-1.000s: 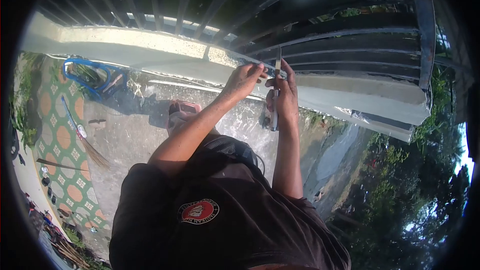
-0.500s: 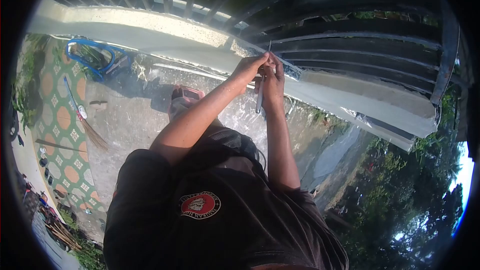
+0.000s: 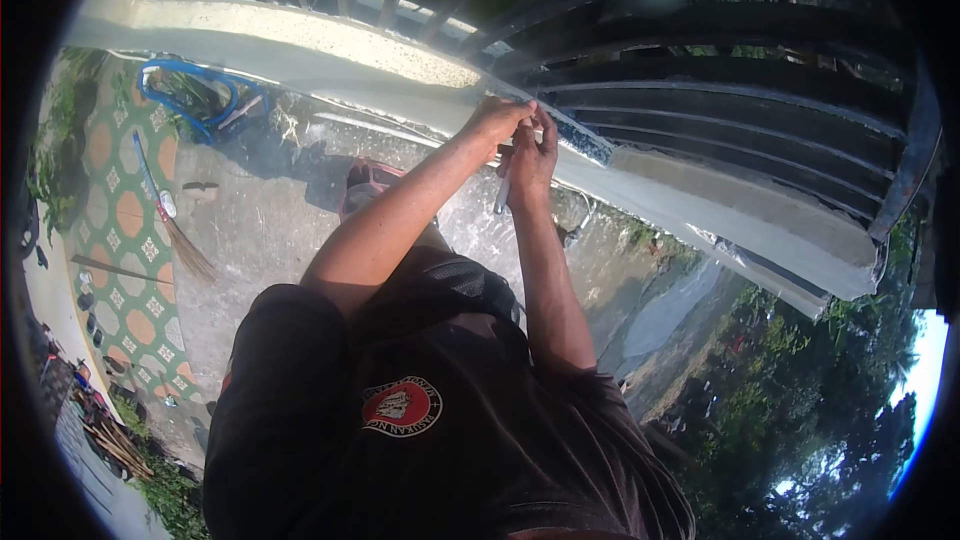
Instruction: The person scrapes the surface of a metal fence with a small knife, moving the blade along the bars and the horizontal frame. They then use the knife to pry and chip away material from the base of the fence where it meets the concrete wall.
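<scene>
At the front edge of the pale concrete ledge, my right hand grips a slim grey-handled metal blade hanging just below it while my left hand curls shut over its top end, seemingly mid-scrape; the next stroke calls for steady pressure.

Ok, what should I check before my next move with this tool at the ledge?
1. Right hand closed around the slim tool, handle pointing down: ok.
2. Left hand at the edge of the concrete ledge, by the tool's upper end; whether it grips the tool: cannot tell.
3. Tool tip seated on the ledge: cannot tell, the hands hide it.
4. Both hands apart from the fence bars: ok.
5. Footing: cannot tell, the body blocks most of the ground below.
</scene>
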Available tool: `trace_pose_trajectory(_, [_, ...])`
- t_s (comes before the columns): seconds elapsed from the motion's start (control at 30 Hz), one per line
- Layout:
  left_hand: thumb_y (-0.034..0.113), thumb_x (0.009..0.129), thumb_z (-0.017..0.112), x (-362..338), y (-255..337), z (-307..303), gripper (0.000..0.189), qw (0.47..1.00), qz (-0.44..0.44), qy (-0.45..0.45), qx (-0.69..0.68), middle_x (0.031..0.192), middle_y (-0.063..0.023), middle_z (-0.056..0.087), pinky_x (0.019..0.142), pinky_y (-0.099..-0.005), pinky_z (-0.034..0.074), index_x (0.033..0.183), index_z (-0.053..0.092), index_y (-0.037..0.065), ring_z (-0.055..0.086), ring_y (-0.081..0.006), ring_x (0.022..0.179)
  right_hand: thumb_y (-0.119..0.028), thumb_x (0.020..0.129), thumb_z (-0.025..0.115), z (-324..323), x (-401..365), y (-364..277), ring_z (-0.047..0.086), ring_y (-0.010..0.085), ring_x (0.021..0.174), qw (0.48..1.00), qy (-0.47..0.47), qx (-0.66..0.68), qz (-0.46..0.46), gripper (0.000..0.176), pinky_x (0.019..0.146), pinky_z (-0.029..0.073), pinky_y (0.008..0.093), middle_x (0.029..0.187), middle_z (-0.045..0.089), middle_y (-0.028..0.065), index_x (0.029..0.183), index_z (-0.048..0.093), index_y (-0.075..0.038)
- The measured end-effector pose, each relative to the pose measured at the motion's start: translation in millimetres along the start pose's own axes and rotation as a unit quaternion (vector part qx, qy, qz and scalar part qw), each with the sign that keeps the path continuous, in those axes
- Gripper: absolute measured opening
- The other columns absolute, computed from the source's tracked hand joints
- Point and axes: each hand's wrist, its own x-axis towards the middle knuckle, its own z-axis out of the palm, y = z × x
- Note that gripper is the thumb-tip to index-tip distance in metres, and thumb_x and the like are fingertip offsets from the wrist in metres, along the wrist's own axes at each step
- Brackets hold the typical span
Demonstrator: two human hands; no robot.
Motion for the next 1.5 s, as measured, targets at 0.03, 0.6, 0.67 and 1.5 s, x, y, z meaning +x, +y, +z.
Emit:
trace_pose_trajectory(0.03, [0.038, 0.092, 0.065, 3.4, 2.8, -1.8, 0.035, 1.000, 0.000, 0.004, -0.001, 0.093, -0.0076, 0.067, 0.073, -0.0447, 0.052, 0.098, 0.067, 0.003, 0.063, -0.0196, 0.088, -0.020, 0.101, 0.048, 3.1, 5.5, 4.3, 0.046, 0.0073, 0.044, 1.000, 0.004, 0.018, -0.011, 0.033, 0.035, 0.036, 0.0237, 0.078, 0.056, 0.0054, 0.133, 0.043, -0.011])
trace_pose_trajectory(0.6, [0.033, 0.097, 0.058, 57.8, -26.9, -20.3, 0.030, 1.000, 0.021, 0.016, 0.004, 0.100, -0.0088, 0.073, 0.062, -0.0359, 0.050, 0.106, 0.065, 0.005, 0.062, -0.0162, 0.076, -0.031, 0.100, 0.046, 6.7, -0.4, 33.8, 0.047, 0.0121, 0.050, 0.981, 0.014, 0.086, 0.171, 0.025, 0.041, 0.040, 0.0253, 0.080, 0.053, 0.0046, 0.110, 0.048, -0.008])
trace_pose_trajectory(0.67, [0.035, 0.097, 0.058, 42.1, -20.2, -18.7, 0.036, 0.999, -0.003, 0.036, 0.036, 0.100, -0.0093, 0.072, 0.062, -0.0316, 0.050, 0.111, 0.063, 0.002, 0.065, -0.0166, 0.081, -0.034, 0.100, 0.044, 4.0, -9.9, 34.8, 0.042, 0.0097, 0.049, 0.957, -0.062, 0.172, 0.226, 0.025, 0.039, 0.032, 0.0235, 0.071, 0.049, 0.0002, 0.105, 0.050, -0.010])
trace_pose_trajectory(1.5, [0.035, 0.096, 0.060, 39.4, -7.9, -20.0, 0.034, 0.996, -0.064, 0.009, -0.055, 0.095, -0.0103, 0.073, 0.049, -0.0238, 0.046, 0.107, 0.062, 0.003, 0.062, -0.0124, 0.066, -0.036, 0.101, 0.046, 43.1, -16.4, 35.9, 0.031, 0.0029, 0.047, 0.961, 0.041, 0.208, 0.175, 0.025, 0.040, 0.023, 0.0203, 0.063, 0.038, -0.0083, 0.084, 0.050, -0.018])
